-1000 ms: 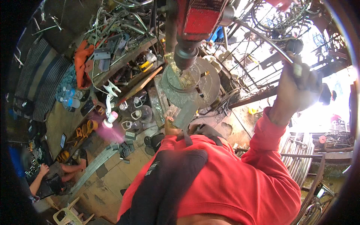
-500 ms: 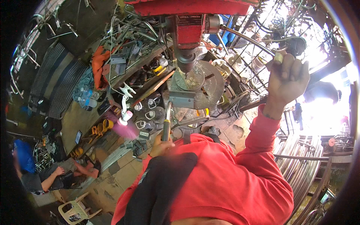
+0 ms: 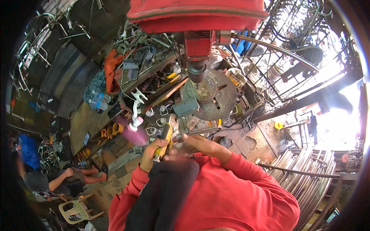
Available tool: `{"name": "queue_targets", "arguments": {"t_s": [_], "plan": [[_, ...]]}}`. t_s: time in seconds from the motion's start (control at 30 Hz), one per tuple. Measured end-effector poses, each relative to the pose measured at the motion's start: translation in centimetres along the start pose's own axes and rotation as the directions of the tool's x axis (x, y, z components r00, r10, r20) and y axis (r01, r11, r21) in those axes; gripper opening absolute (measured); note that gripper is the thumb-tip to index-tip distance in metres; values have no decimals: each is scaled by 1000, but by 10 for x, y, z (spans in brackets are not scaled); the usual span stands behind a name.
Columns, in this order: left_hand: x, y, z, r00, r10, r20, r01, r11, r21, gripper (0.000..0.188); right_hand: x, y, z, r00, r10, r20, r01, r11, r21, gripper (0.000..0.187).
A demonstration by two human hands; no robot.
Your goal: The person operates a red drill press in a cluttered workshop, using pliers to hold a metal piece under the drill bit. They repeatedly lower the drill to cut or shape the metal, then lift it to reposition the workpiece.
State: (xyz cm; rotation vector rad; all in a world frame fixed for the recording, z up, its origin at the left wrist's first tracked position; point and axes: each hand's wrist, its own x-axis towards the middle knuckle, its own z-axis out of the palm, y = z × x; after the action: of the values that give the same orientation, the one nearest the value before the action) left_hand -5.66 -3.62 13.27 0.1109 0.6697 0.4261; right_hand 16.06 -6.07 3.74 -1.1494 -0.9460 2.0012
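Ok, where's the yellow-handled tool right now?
In the head view, the yellow-handled tool is just left of and below centre, in the left hand, with the right hand to its right and the grey metal piece above it in the picture.

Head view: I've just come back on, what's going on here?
The person's left hand grips a yellow-handled tool; the right hand is close beside it, fingers blurred. A grey metal piece is near the chuck of a red drill press. Whether the tool touches it isn't clear. Neither hand is on the long lever.
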Motion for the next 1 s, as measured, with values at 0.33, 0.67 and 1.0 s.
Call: {"name": "queue_targets", "arguments": {"t_s": [0.33,0.67,1.0], "plan": [[-20,40,36,962,274,-21,-200,748,632,53,30,-70,60,998,56,26,-60,745,664,46],[-39,15,23,443,726,526,-530,-261,807,109,45,-72,87,966,-86,244,-157,553,818,42],[74,78,19,16,894,447,-984,-66,167,33,49,-108,86,971,-84,225,-81,769,634,76]]}}
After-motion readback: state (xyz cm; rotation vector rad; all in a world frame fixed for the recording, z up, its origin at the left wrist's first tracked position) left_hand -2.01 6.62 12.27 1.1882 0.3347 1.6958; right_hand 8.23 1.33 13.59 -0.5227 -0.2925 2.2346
